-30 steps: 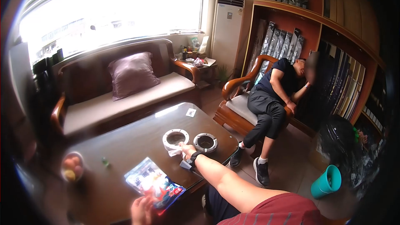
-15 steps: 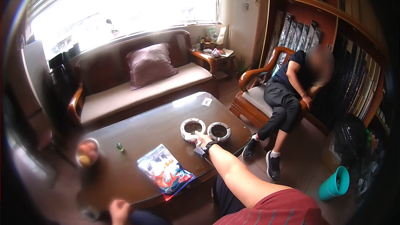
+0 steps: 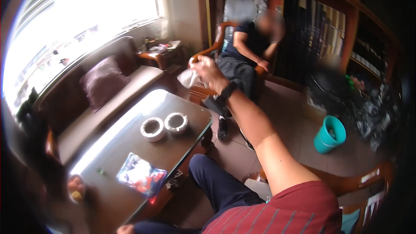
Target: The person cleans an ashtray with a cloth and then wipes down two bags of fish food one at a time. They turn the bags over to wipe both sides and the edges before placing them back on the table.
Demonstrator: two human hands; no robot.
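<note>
My right hand is raised past the far right end of the coffee table, closed on a crumpled white tissue. Motion blurs the fingers a little. A dark watch is on that wrist. Two round white ashtrays stand side by side on the table, one ashtray to the left and the other ashtray to the right. Nearer to me lies a plastic bag with blue and red print. At the bottom edge only a bit of my left hand shows, its fingers mostly out of frame.
A bowl of fruit and a small green item are on the table's left part. Another person sits in a wooden armchair beyond my arm. A teal bin stands on the floor at right, near black plastic bags.
My right hand has lifted away from the ashtrays and now holds the white tissue in the air. The view has turned right, and my left hand has nearly left the frame.
</note>
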